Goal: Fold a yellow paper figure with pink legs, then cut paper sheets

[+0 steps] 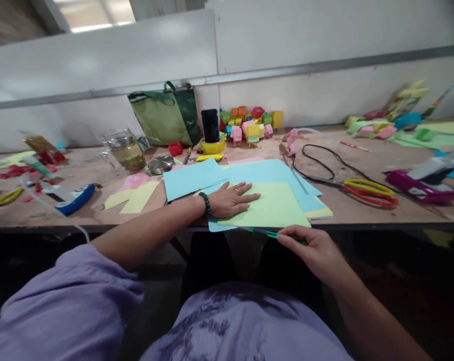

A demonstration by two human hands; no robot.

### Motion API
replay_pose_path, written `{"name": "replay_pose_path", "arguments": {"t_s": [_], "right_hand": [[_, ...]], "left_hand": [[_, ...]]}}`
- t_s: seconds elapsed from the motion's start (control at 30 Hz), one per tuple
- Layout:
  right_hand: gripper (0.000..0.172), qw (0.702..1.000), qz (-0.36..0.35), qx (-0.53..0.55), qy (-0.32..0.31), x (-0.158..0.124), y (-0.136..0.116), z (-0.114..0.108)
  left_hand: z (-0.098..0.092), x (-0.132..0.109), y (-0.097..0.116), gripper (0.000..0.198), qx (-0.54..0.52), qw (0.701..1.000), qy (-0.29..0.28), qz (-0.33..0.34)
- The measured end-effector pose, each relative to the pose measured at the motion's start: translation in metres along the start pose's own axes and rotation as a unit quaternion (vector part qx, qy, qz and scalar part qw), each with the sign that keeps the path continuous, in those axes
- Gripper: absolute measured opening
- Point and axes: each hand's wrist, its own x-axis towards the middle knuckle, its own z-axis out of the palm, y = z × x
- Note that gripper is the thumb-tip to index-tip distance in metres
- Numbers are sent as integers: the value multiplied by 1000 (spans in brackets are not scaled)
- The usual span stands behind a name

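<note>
My left hand (234, 199) lies flat with fingers spread on a light green sheet of paper (277, 200), pressing it to the table near the front edge. Under and behind that sheet are several light blue sheets (264, 171). Just off the table's front edge, my right hand (313, 245) has its fingers closed around a slim green tool (266, 232). The tool's thin end points left along the near edge of the green sheet; its exact kind is not clear, and the fingers cover its other end.
Scissors with red and yellow handles (369, 193) and a magenta tool (422, 186) lie right. To the left are yellow paper strips (139, 197), a blue tool (76, 199) and a glass jug (124, 150). Behind stand a phone (210, 125), a green bag (166, 115) and folded paper pieces (253, 131).
</note>
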Motion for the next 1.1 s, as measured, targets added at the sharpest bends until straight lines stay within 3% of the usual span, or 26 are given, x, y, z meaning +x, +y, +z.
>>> {"name": "replay_pose_path", "arguments": {"t_s": [0.8,0.93,1.0,1.1], "right_hand": [[27,999,-12,22,-48,9,-8,21],[25,996,-18,18,-81,3,-15,27],[26,995,-26,4,-101,-7,-21,20],[27,993,-40,-26,-104,-20,-18,-10]], "left_hand": [[1,1,-1,54,11,1000,7,7],[2,-1,0,53,-2,1000,21,12],[2,-2,0,53,-4,999,38,22],[4,-2,1,56,14,998,50,29]]}}
